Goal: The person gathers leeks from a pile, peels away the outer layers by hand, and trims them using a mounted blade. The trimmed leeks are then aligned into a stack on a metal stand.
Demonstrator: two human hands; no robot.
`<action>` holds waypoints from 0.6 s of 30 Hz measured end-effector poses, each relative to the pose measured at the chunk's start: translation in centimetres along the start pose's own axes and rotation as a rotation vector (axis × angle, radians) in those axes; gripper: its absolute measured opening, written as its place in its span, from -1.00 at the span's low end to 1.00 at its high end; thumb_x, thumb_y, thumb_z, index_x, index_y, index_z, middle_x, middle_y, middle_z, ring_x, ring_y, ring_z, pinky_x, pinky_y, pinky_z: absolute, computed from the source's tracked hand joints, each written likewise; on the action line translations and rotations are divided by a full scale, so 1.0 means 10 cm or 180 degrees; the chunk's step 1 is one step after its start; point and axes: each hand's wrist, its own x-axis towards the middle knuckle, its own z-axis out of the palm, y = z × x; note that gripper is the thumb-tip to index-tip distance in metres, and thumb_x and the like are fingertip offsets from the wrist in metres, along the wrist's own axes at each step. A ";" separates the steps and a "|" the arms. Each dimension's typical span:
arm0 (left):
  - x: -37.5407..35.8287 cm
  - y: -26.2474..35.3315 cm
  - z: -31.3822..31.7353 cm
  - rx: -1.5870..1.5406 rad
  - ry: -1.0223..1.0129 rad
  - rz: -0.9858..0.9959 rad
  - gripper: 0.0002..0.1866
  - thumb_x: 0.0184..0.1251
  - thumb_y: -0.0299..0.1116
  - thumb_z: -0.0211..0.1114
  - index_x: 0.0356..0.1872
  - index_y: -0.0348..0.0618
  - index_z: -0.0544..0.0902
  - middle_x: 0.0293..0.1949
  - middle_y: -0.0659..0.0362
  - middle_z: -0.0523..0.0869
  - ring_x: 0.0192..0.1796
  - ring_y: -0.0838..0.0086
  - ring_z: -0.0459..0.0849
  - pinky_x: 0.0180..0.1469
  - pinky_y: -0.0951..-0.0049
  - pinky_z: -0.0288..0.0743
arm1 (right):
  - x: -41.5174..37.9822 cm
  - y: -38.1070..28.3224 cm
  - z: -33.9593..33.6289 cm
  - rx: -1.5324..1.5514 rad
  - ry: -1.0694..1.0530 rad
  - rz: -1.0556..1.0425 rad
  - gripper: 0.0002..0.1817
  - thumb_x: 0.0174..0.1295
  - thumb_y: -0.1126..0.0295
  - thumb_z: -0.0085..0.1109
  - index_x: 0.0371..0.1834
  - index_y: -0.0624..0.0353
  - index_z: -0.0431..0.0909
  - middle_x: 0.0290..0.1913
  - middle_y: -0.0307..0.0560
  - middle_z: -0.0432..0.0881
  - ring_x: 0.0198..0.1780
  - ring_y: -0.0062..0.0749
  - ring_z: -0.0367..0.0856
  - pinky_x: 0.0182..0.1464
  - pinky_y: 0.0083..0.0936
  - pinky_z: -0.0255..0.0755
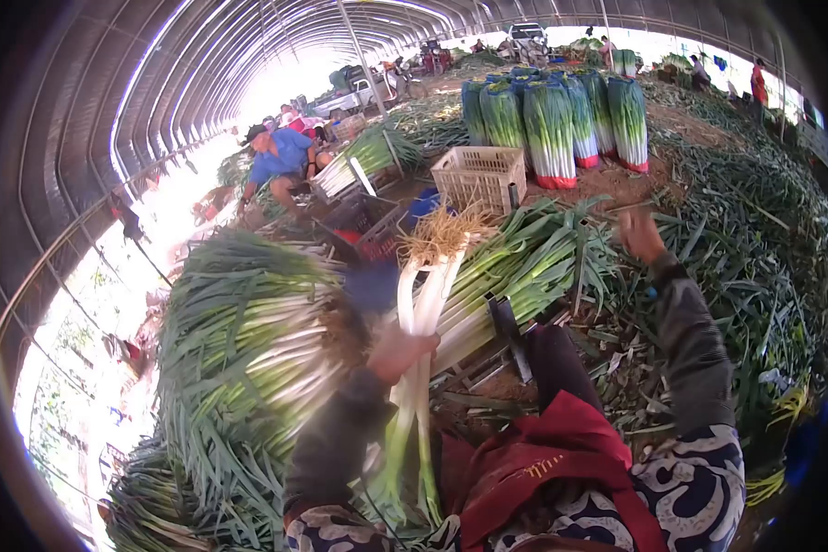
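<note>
LH [402, 354] grips leeks [430, 302]; RH [642, 236] nr leaf-pile [745, 267] edge

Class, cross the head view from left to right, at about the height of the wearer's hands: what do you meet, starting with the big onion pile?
Big onion pile → left hand, closed around white stalks → leafy onion bundle → right hand → loose green leaves.

Red apron [561, 442] with yellowish marking [545, 467], navy sleeves [695, 478] with white swirls, dark grey-brown forearm covers [695, 345], dark trouser leg [563, 363].
</note>
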 end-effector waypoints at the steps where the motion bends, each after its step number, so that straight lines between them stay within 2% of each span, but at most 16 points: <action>1: 0.00 0.00 0.00 0.0123 -0.0005 -0.0038 -0.78 0.08 -0.39 0.33 -0.30 -0.30 0.59 -0.51 0.19 0.62 -0.48 0.50 0.59 -0.37 0.45 0.46 | -0.23 0.29 0.09 -0.0705 -0.0012 -0.0228 -0.64 0.17 0.35 0.17 -0.01 0.30 0.53 -0.26 0.17 0.63 -0.33 -0.13 0.62 -0.24 -0.38 0.49; 2: 0.03 -0.01 0.02 0.0088 -0.0032 -0.0019 -0.78 0.08 -0.39 0.34 -0.29 -0.31 0.60 -0.51 0.18 0.63 -0.47 0.49 0.60 -0.37 0.45 0.46 | -0.45 0.60 0.18 -0.1410 0.0027 -0.0458 -0.67 0.17 0.33 0.16 -0.05 0.29 0.57 -0.32 0.16 0.66 -0.35 -0.09 0.62 -0.23 -0.34 0.48; 4: 0.13 -0.02 0.11 0.0033 -0.0087 0.0031 -0.77 0.07 -0.38 0.34 -0.28 -0.32 0.60 -0.49 0.16 0.64 -0.45 0.48 0.61 -0.36 0.45 0.46 | -0.48 0.51 0.16 -0.1141 -0.0119 -0.0500 -0.72 0.16 0.33 0.18 -0.14 0.28 0.60 -0.29 0.10 0.68 -0.29 -0.15 0.65 -0.17 -0.39 0.49; 6: 0.21 0.00 0.17 0.0180 -0.0104 -0.0107 -0.77 0.08 -0.39 0.33 -0.28 -0.32 0.61 -0.49 0.15 0.65 -0.45 0.48 0.61 -0.35 0.46 0.46 | -0.37 -0.27 0.24 0.0373 -0.0478 -0.0341 -0.75 0.15 0.32 0.22 -0.21 0.27 0.64 -0.28 0.05 0.70 -0.24 -0.22 0.66 -0.12 -0.42 0.50; 8: 0.30 0.01 0.20 0.0268 -0.0124 -0.0077 -0.77 0.08 -0.39 0.33 -0.28 -0.33 0.61 -0.48 0.14 0.65 -0.44 0.48 0.61 -0.35 0.46 0.46 | -0.46 -1.03 0.46 0.1730 -0.0071 -0.0730 -0.77 0.16 0.28 0.24 -0.34 0.25 0.67 -0.37 -0.04 0.70 -0.28 -0.38 0.65 -0.16 -0.48 0.51; 9: 0.33 0.00 0.21 0.0278 -0.0145 0.0009 -0.77 0.08 -0.39 0.33 -0.28 -0.33 0.61 -0.48 0.14 0.66 -0.45 0.47 0.62 -0.35 0.45 0.47 | -0.48 -1.42 0.43 0.2102 -0.0863 -0.0519 -0.69 0.21 0.17 0.21 -0.19 0.20 0.65 -0.35 -0.18 0.67 -0.25 -0.52 0.61 -0.22 -0.57 0.48; 11: 0.33 -0.04 0.26 0.0237 -0.0258 0.0064 -0.77 0.08 -0.39 0.33 -0.29 -0.34 0.61 -0.48 0.13 0.66 -0.45 0.47 0.62 -0.35 0.45 0.47 | -0.57 -2.04 0.42 0.2745 -0.2406 0.0093 -0.59 0.24 0.07 0.17 0.01 0.14 0.58 -0.25 -0.28 0.64 -0.20 -0.56 0.57 -0.28 -0.59 0.45; 13: 0.33 0.03 0.25 0.0127 -0.0366 0.0087 -0.77 0.07 -0.39 0.33 -0.30 -0.34 0.61 -0.48 0.13 0.67 -0.45 0.46 0.63 -0.36 0.46 0.48 | -0.61 -2.30 0.75 0.3535 -0.2563 0.0451 -0.49 0.24 -0.03 0.16 0.09 0.10 0.51 -0.15 -0.32 0.60 -0.17 -0.59 0.53 -0.27 -0.61 0.43; 14: 0.36 -0.02 0.26 0.0070 -0.0276 0.0076 -0.81 0.10 -0.39 0.31 -0.35 -0.33 0.63 -0.50 0.13 0.67 -0.46 0.46 0.63 -0.37 0.45 0.49 | -0.64 -2.39 0.91 0.3821 -0.2393 0.0600 -0.50 0.23 -0.04 0.16 0.06 0.10 0.52 -0.17 -0.32 0.60 -0.18 -0.59 0.52 -0.27 -0.60 0.43; 16: 0.25 0.24 0.22 -0.0326 -0.0376 0.0105 -0.83 0.13 -0.40 0.30 -0.37 -0.33 0.63 -0.51 0.13 0.67 -0.47 0.46 0.63 -0.38 0.45 0.49 | -0.66 -2.55 1.16 0.4377 -0.2045 0.0879 -0.50 0.21 -0.08 0.16 -0.01 0.10 0.54 -0.19 -0.32 0.59 -0.21 -0.60 0.50 -0.27 -0.60 0.42; 17: 0.22 0.35 0.17 -0.0523 -0.0410 0.0109 -0.84 0.14 -0.40 0.30 -0.37 -0.32 0.63 -0.51 0.13 0.66 -0.48 0.46 0.63 -0.38 0.45 0.50 | -0.66 -2.61 1.16 0.4242 -0.2106 0.0750 -0.51 0.21 -0.08 0.16 -0.02 0.10 0.54 -0.19 -0.32 0.59 -0.20 -0.61 0.50 -0.27 -0.60 0.41; 18: 0.25 0.38 0.08 -0.0306 -0.0503 0.0263 -0.84 0.15 -0.40 0.29 -0.38 -0.33 0.63 -0.52 0.13 0.66 -0.48 0.46 0.64 -0.38 0.44 0.50 | -0.64 -2.69 1.14 0.4125 -0.2169 0.0635 -0.52 0.21 -0.08 0.17 -0.04 0.10 0.54 -0.19 -0.33 0.59 -0.20 -0.62 0.50 -0.28 -0.61 0.41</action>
